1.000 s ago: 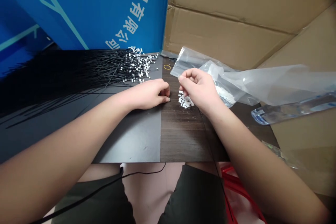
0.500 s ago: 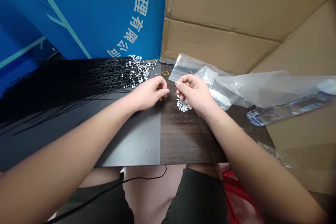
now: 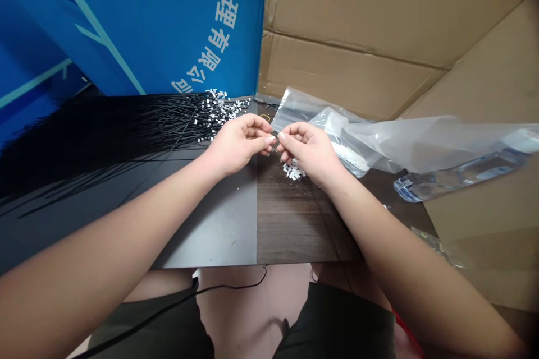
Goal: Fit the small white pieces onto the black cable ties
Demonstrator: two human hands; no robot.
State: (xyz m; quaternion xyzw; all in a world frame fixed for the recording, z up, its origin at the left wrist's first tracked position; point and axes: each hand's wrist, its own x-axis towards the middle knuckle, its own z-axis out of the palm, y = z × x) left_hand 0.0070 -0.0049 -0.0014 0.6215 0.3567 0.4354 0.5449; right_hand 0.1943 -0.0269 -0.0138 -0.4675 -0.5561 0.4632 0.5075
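On the desk (image 3: 290,230), the loose white connectors (image 3: 293,170) lie just under the right hand (image 3: 315,152) — the nearer one. Its fingertips almost meet those of the left hand (image 3: 236,143) — whether either pinches anything, I cannot tell. White-tipped black wires (image 3: 172,118) lie lengthwise beyond the left.

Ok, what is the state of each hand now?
Left hand: fingers curled toward thumb; whether it holds anything cannot be told.
Right hand: pinched closed; anything held is too small to tell.

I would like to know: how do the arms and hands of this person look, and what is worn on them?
Both arms are bare as far as the view shows, with no sleeves visible. The left hand and right hand are ungloved, and neither wrist shows a watch or bracelet.
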